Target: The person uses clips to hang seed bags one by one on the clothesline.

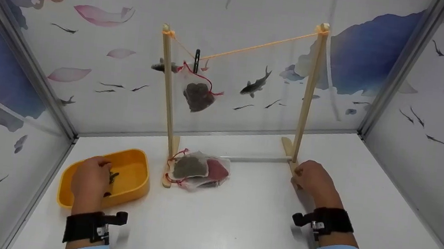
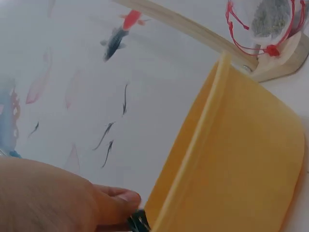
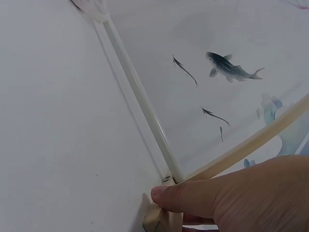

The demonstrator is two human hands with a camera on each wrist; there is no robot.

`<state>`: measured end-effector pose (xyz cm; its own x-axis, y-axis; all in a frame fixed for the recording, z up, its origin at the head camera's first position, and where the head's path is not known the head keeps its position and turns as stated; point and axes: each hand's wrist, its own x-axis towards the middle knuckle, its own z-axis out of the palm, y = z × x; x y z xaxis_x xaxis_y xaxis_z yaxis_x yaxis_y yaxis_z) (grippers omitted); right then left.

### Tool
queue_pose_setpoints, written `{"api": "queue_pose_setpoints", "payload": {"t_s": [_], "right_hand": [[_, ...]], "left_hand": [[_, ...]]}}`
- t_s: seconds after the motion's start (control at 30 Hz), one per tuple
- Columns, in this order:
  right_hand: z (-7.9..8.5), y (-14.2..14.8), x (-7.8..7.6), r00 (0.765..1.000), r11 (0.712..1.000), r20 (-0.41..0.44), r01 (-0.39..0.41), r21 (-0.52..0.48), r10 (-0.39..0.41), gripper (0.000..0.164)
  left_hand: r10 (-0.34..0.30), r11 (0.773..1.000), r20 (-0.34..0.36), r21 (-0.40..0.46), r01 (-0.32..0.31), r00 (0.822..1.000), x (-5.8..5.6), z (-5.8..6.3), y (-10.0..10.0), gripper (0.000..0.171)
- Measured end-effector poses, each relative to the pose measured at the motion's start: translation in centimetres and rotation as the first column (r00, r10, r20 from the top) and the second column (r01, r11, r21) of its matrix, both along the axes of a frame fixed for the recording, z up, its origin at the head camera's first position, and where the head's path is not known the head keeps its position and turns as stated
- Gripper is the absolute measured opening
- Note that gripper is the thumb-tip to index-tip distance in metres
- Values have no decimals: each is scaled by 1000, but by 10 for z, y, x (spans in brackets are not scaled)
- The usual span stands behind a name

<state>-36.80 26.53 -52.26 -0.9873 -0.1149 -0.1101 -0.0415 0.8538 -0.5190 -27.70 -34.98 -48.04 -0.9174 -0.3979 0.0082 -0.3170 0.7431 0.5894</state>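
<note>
Left hand [image 1: 90,180] pinching small dark item [image 2: 139,221] at yellow tub [image 1: 130,197]; right hand [image 1: 316,179] gripping wooden stand foot [image 3: 155,218], apparently for steadying; sachet [image 1: 199,97] hanging by black clip [image 1: 196,61], weighing orange cord [image 1: 264,46] down.

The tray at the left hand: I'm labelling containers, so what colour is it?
The tray is a warm, orangey yellow, clearest in the head view.

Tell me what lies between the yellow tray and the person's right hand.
Head view, starting at the yellow tray: a wooden foot, filled pouches, bare tabletop, then another foot, gripped by the right hand.
</note>
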Motion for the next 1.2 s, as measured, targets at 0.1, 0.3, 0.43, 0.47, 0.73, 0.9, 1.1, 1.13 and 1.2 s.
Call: {"api": "queue_pose_setpoints", "payload": {"t_s": [0.1, 0.3, 0.43, 0.47, 0.73, 0.9, 1.1, 1.13, 1.2], "right_hand": [[2, -2, 0, 1000, 1000, 5, 5, 3, -5, 37], [23, -15, 5, 1000, 999, -17, -2, -41, 1, 49], [55, -38, 19, 996, 983, -75, -62, -175, 49, 48], [63, -46, 24, 991, 975, -111, -93, -203, 71, 46], [89, -107, 60, 841, 890, -460, -411, -200, 285, 41], [85, -132, 72, 736, 817, -533, -560, -134, 417, 59], [78, -144, 75, 684, 759, -543, -639, -125, 487, 66], [77, -145, 75, 680, 758, -547, -641, -120, 488, 65], [76, -146, 75, 673, 759, -558, -641, -114, 485, 63]], "left_hand": [[-17, 997, -98, 74, 25, 995, -1, 14, 20, 38], [-97, 969, -230, 201, 145, 968, 1, 41, 82, 31], [-179, 922, -353, 265, 281, 918, 2, 44, 127, 19], [-199, 906, -382, 281, 318, 903, 3, 44, 137, 17], [-271, 768, -548, 373, 521, 791, 5, 40, 201, 8], [-340, 730, -557, 352, 586, 757, 10, 37, 227, 4], [-411, 722, -547, 293, 627, 729, 17, 36, 241, 6], [-421, 718, -544, 290, 633, 726, 18, 36, 242, 7], [-440, 704, -538, 290, 648, 719, 19, 36, 243, 7]]}}
